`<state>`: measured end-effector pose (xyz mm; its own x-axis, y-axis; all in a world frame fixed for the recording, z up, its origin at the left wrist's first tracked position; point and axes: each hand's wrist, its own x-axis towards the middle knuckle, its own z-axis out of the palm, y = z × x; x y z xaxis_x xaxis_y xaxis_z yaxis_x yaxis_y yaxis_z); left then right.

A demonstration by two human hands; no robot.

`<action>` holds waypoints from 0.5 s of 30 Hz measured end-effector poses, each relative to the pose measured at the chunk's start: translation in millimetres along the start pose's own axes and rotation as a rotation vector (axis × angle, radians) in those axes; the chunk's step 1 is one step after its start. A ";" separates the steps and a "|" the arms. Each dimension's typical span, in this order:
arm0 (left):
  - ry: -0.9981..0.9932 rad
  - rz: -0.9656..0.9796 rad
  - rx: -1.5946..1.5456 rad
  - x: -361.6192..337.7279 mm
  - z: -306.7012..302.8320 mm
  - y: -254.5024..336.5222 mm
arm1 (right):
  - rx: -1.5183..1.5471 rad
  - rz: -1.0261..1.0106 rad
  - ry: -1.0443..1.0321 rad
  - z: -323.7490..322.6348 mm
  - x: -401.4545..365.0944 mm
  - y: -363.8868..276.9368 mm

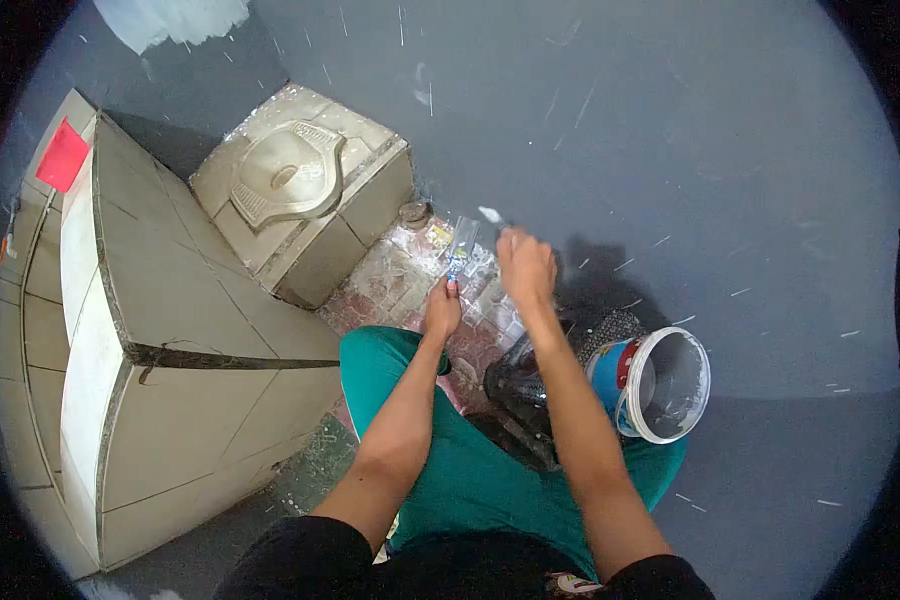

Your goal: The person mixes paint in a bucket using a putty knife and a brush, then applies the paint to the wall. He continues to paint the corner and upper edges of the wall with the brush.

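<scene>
Left hand point(443, 308) pinches the lower end of a clear plastic sachet point(460, 242), its length pointing away; the curled-closed right hand point(527, 268) sits just right of its top.

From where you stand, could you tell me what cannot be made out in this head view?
Clear packet, pinched by the left hand: print too small to read.
Right hand: seen from behind, its own back hides what it grips.
Dark container: partly hidden by the right forearm.
Bucket: label too small to read.
Red sheet: blurred at the lens edge.
</scene>
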<state>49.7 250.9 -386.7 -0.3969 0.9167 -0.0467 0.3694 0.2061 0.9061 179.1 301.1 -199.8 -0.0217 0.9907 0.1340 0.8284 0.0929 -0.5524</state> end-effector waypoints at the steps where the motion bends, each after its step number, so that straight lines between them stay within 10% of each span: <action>1: -0.020 -0.017 -0.024 2.6 4.4 -4.8 | 0.016 -0.023 0.008 6.8 -12.2 2.1; 15: -0.106 -0.019 -0.234 3.7 7.0 -3.7 | 0.070 0.004 -0.010 64.7 -61.4 0.8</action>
<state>52.7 255.9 -393.3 -0.3071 0.9467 -0.0974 0.1535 0.1503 0.9767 144.9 246.7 -261.7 -0.0243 0.9921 0.1232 0.7874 0.0950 -0.6090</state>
